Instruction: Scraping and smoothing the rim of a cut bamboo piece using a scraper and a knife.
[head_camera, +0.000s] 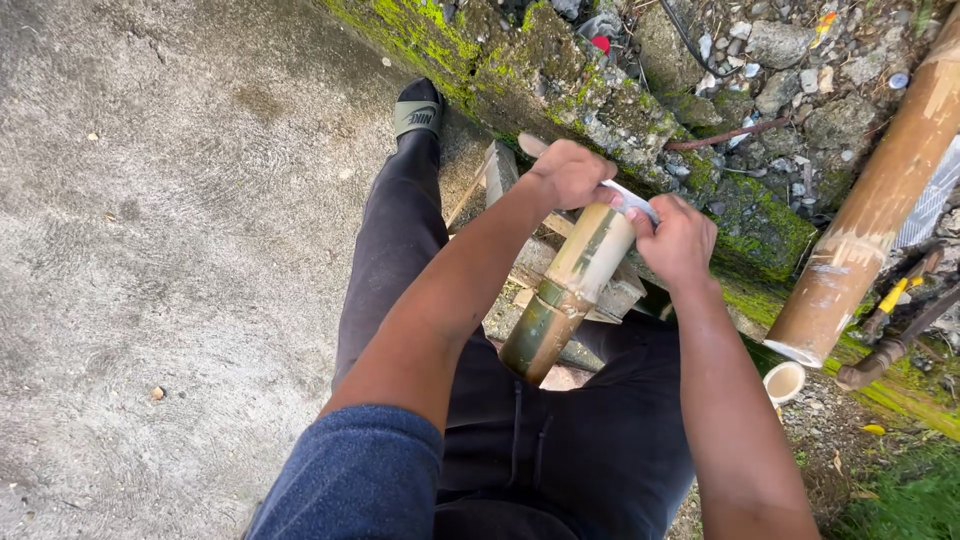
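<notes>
Blue sleeve (350, 480) and black trousers (560, 450) fill the bottom of the view, and from there both forearms reach out to a short piece of bamboo (570, 290) that stands tilted between the knees, its lower end toward the lap and its upper end up at the hands. On that upper end the left hand (570, 172) has its grip closed over the back of a knife blade (632, 200), fingers curled down and pressing on it. Just beside it, on the other side of the bamboo's top, the right hand (678, 240) has its grip wrapped tight around what seems to be the handle end of the same knife (the handle itself is hidden inside the fist). Only a short pale strip of the blade shows between the two grips, lying across the rim of the bamboo. Beyond the left grip the stretched leg ends in a green slipper (418, 112) on the concrete floor (170, 250). Past both grips runs a mossy stone edge (560, 80), with wood blocks (610, 295) under the bamboo. Well off to the side of the right grip a long thick bamboo pole (870, 210) leans.
</notes>
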